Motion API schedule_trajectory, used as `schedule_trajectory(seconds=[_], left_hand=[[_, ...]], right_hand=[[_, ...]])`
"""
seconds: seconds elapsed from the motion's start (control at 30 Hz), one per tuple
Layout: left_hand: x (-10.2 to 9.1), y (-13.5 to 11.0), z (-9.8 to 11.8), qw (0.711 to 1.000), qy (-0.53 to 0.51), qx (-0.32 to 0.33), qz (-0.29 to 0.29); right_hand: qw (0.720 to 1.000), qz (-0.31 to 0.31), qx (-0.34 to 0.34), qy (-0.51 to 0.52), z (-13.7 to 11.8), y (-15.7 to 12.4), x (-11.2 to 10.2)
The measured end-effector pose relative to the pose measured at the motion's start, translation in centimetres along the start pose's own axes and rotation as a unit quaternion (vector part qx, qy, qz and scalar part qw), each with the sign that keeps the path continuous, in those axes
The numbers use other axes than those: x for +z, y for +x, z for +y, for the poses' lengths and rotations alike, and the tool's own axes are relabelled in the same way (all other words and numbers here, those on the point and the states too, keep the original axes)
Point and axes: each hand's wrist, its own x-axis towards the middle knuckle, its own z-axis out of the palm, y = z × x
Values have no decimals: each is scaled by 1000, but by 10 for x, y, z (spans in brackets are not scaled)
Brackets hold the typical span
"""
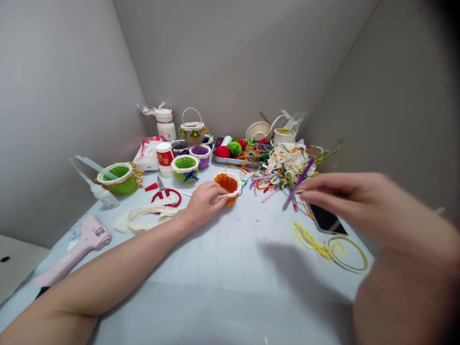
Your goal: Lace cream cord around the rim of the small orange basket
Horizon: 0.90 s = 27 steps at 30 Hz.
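My left hand (207, 203) grips the near rim of a small orange woven basket (226, 181) with white lace trim round its top. The basket stands upright on the table. Raised over the right side, my right hand (345, 191) pinches a purple pipe cleaner (304, 173) between thumb and fingertips; motion blurs it a little. Behind that hand lies a heap of pipe cleaners and cream lace (287, 160). A phone (327, 218) is partly covered by the same hand.
Red scissors (166, 196), a lace strip (143, 215) and a pink glue gun (77, 247) lie at left. Green baskets (185, 165), a paper cup (165, 160) and a yarn tray (233, 160) stand behind. A yellow cord coil (330, 249) lies at right.
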Motion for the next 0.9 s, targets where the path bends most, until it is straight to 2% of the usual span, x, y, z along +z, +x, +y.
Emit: schedule_trajectory(seconds=[0.07, 0.13, 0.27, 0.37, 0.47, 0.57, 0.63, 0.73, 0.9], left_hand=[[-1, -1, 3, 1000, -9, -18, -10], [-2, -2, 7, 999, -17, -33, -20], [-3, -3, 11, 998, -21, -38, -36], [-3, -3, 10, 998, -23, -37, -47], [-6, -1, 8, 997, -23, -43, -57], [-13, 3, 6, 996, -34, -16, -77], [-19, 6, 5, 995, -49, 10, -88], [-27, 8, 3, 994, -50, 14, -100], [-31, 9, -5, 990, -23, 35, -133]], right_hand=[[987, -80, -14, -136, 3, 13, 28], [975, -83, -30, -203, 4, 23, 59], [976, -109, -77, -173, 4, 28, 111], [979, -118, -84, -144, 8, 25, 135], [982, -102, -78, -138, 15, 24, 147], [983, -93, -78, -137, 23, 25, 153], [983, -84, -80, -139, 25, 25, 154], [984, -78, -86, -137, 27, 25, 154], [984, -79, -91, -134, 26, 25, 152]])
